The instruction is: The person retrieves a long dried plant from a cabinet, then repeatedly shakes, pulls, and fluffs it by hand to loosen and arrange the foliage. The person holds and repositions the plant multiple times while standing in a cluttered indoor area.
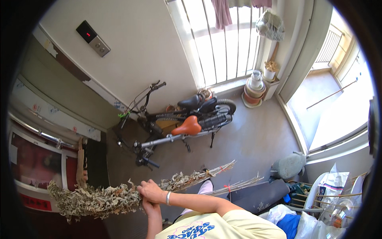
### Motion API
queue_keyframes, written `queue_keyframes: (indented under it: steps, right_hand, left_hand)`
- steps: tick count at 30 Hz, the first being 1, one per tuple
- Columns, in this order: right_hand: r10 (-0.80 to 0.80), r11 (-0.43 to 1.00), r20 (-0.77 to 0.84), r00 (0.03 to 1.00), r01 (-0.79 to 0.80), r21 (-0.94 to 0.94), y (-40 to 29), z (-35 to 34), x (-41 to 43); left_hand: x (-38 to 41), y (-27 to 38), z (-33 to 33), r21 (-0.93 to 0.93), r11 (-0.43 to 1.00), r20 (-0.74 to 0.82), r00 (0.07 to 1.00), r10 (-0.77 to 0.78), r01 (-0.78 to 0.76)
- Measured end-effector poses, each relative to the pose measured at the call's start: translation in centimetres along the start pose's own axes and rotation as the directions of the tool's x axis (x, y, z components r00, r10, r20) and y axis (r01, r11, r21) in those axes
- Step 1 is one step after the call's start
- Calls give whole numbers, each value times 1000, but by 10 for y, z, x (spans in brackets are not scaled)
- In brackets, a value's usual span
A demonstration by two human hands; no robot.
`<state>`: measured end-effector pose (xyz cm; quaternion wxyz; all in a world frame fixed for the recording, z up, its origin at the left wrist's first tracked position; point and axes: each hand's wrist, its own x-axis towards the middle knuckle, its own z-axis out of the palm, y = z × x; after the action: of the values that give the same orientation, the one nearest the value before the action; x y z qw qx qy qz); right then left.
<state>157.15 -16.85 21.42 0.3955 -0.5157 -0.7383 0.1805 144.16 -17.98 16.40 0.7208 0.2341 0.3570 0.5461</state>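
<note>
A long bundle of dried leafy stalks [98,200] stretches across in front of me, its leaves grey-green and curled. My right hand [152,191], with a silver bracelet at the wrist, grips the bundle from above near its middle. Just below it, my left hand [151,207] also closes around the bundle; its fingers are partly hidden. Bare stems run out to the right, tied with red string [220,170]. A second bundle of thin dry stems [241,185], tied with red too, lies close to my body, its other end hidden behind my arm.
A bicycle with an orange saddle [187,126] and a black one [167,116] stand along the wall. Stacked flower pots [254,91] sit below the barred window. At lower right are a grey-green stool [289,165], a dark roll [259,195] and plastic bags [288,222]. An elevator call panel [93,38] is on the wall.
</note>
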Motion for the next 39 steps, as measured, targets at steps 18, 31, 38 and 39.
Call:
queue_keyframes:
  steps: [18, 31, 38, 39]
  right_hand:
    - [-22, 964, 290, 957, -56, 259, 91, -96, 91]
    - [-259, 917, 370, 892, 106, 385, 148, -184, 88]
    - [-255, 911, 367, 894, 95, 402, 156, -213, 73]
    - [-261, 907, 386, 885, 87, 413, 156, -214, 73]
  left_hand:
    - [80, -41, 114, -71, 996, -217, 976, 33, -50]
    - [96, -110, 125, -24, 975, -377, 905, 196, -221]
    - [76, -132, 132, -80, 957, -374, 898, 232, -280]
    - [76, -132, 133, -100, 950, -348, 905, 244, -295]
